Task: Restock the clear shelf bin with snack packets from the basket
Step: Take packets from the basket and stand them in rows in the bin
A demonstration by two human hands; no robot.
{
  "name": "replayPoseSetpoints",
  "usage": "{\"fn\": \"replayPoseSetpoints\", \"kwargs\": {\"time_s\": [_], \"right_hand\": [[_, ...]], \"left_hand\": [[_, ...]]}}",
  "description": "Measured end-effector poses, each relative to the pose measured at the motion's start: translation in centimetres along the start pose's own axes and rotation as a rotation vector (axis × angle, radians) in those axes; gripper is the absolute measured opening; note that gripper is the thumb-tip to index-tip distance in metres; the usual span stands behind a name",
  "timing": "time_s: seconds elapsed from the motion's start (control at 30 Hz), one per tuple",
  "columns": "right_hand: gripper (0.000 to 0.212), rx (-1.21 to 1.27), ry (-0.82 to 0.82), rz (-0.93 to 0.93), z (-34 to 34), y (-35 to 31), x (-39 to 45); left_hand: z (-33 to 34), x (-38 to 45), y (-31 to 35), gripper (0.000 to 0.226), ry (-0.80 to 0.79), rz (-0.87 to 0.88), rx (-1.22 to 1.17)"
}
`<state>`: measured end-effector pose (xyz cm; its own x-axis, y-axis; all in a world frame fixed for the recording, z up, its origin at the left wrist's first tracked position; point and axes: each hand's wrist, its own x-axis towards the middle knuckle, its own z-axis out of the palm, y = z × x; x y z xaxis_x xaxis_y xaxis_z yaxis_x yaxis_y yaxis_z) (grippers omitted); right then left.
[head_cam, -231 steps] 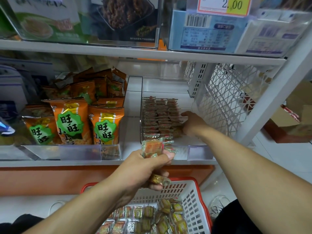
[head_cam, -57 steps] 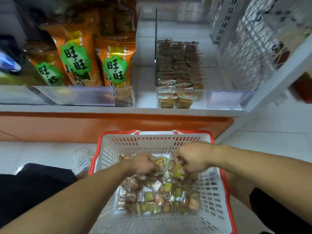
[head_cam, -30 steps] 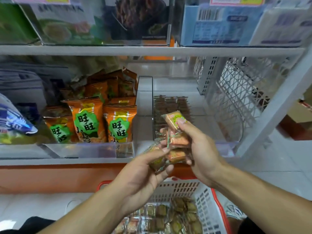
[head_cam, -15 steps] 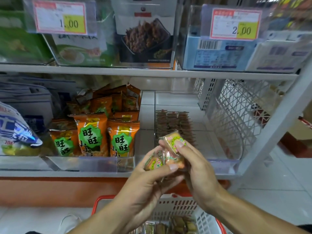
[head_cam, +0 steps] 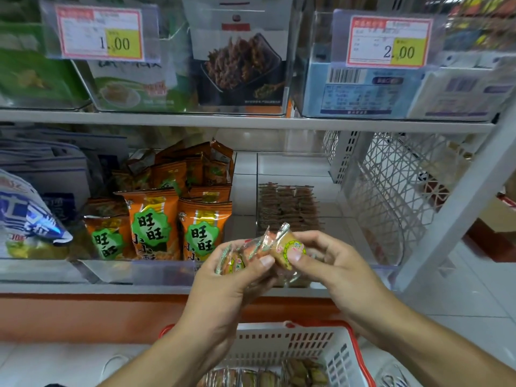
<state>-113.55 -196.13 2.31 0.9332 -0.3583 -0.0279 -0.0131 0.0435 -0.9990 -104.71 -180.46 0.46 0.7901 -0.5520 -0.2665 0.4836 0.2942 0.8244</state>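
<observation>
Both hands meet in front of the lower shelf, each holding small clear-wrapped snack packets. My left hand (head_cam: 237, 277) grips a fanned bunch of packets (head_cam: 240, 255). My right hand (head_cam: 332, 263) pinches one packet with a green and yellow round label (head_cam: 289, 251) against that bunch. Behind them the clear shelf bin (head_cam: 290, 166) holds neat rows of the same packets (head_cam: 287, 208). Below, the white basket with a red rim (head_cam: 304, 342) contains more packets (head_cam: 265, 377).
Orange snack bags (head_cam: 152, 227) fill the bin to the left, with a blue and white bag (head_cam: 25, 219) further left. A white lattice divider (head_cam: 391, 196) stands right of the clear bin. The upper shelf carries boxed goods behind price tags (head_cam: 389, 41).
Both hands came up out of the basket with packets and now hold them a little lower before the bin. The view has tilted upward, showing more of the upper shelf.
</observation>
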Motion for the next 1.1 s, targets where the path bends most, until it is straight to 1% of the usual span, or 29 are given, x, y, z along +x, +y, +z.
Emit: {"fn": "replayPoseSetpoints", "kwargs": {"time_s": [0.13,0.2,0.27,0.33,0.4,0.47,0.53,0.6,0.67,0.73,0.77,0.8,0.87,0.93,0.97,1.03,1.1], "right_hand": [[0.025,0.028,0.057,-0.073,0.1,-0.1,-0.5],[0.025,-0.102,0.120,-0.186,-0.4,-0.5,-0.7],[0.026,-0.347,0.141,-0.316,-0.8,-1.0,-1.0],[0.028,-0.610,0.085,-0.435,-0.9,-1.2,-1.3],[0.030,-0.788,0.009,-0.514,-0.8,-0.9,-1.7],[0.026,-0.856,-0.068,-0.498,-0.6,-0.6,-2.0],[0.022,-0.878,-0.161,-0.447,-0.5,-0.5,-2.2],[0.021,-0.774,-0.187,-0.352,-0.2,-0.8,-2.4],[0.023,-0.518,-0.075,-0.295,0.0,-1.5,-2.4],[0.021,-0.209,0.048,-0.203,-0.3,-2.2,-2.2],[0.024,-0.024,0.045,-0.109,-0.4,-2.4,-2.0],[0.030,0.154,0.008,0.000,-0.5,-2.5,-1.9],[0.047,0.378,-0.028,0.167,-0.4,-2.3,-1.7],[0.059,0.481,-0.011,0.253,-0.1,-2.1,-1.6],[0.061,0.492,-0.007,0.275,0.1,-1.9,-1.6],[0.055,0.420,-0.018,0.293,0.4,-1.7,-1.7],[0.043,0.278,-0.027,0.304,0.5,-1.2,-1.8]], "left_hand": [[-0.2,0.0,0.1,0.065,0.017,-0.046,-0.031],[-0.3,0.1,0.3,0.058,0.008,-0.079,-0.053],[-0.4,0.1,0.5,0.051,-0.011,-0.111,-0.075],[-0.2,0.0,0.6,0.043,-0.023,-0.139,-0.109],[-0.1,-0.1,0.8,0.034,-0.055,-0.156,-0.143],[0.0,-0.4,1.0,0.035,-0.102,-0.161,-0.148],[-0.1,-0.6,1.2,0.035,-0.110,-0.142,-0.098],[-0.3,-0.6,1.2,0.044,-0.087,-0.136,-0.059],[-0.4,-0.5,1.2,0.051,-0.063,-0.141,-0.062],[-0.5,-0.3,1.1,0.048,-0.043,-0.120,-0.063],[-0.6,-0.2,1.1,0.044,-0.042,-0.103,-0.064],[-0.5,-0.2,1.1,0.040,-0.051,-0.087,-0.061],[-0.5,-0.2,1.0,0.040,-0.071,-0.068,-0.045],[-0.6,-0.2,0.9,0.045,-0.081,-0.061,-0.036],[-0.6,-0.2,0.8,0.046,-0.092,-0.061,-0.032],[-0.5,-0.2,0.9,0.043,-0.132,-0.059,-0.020],[-0.4,-0.3,1.0,0.037,-0.164,-0.055,-0.001]]}}
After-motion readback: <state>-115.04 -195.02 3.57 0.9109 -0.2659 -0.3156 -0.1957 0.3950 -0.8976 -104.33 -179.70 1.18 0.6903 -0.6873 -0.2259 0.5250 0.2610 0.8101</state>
